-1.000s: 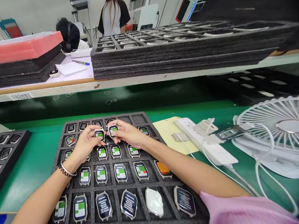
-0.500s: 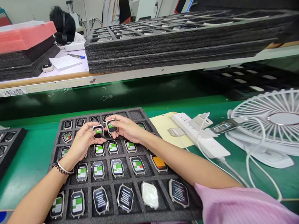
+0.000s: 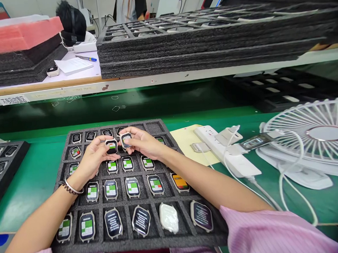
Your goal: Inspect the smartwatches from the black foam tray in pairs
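A black foam tray [image 3: 142,245] with square compartments lies before me, holding rows of strapless smartwatches. Many of their lit screens show green and white blocks; one watch [image 3: 180,182] is orange and another [image 3: 169,218] is pale and glossy. Over the upper rows, my left hand [image 3: 97,153] pinches a watch case [image 3: 111,146] whose screen has red, white and green blocks. Close beside it, my right hand [image 3: 141,142] grips a second watch case [image 3: 126,140] by its edges, thumb over the lower part of its screen. Both cases are lifted, faces toward me.
To the right are a white power strip [image 3: 226,149] with cables, a yellow sheet [image 3: 184,139] and a white fan [image 3: 310,140]. Another foam tray [image 3: 5,167] is at left. Stacked trays [image 3: 181,49] fill the shelf above; a person's dark-haired head [image 3: 71,23] shows behind it.
The view has shifted slightly. Both hands keep hold of their watch cases, and my right thumb has moved onto the lower screen of its watch.
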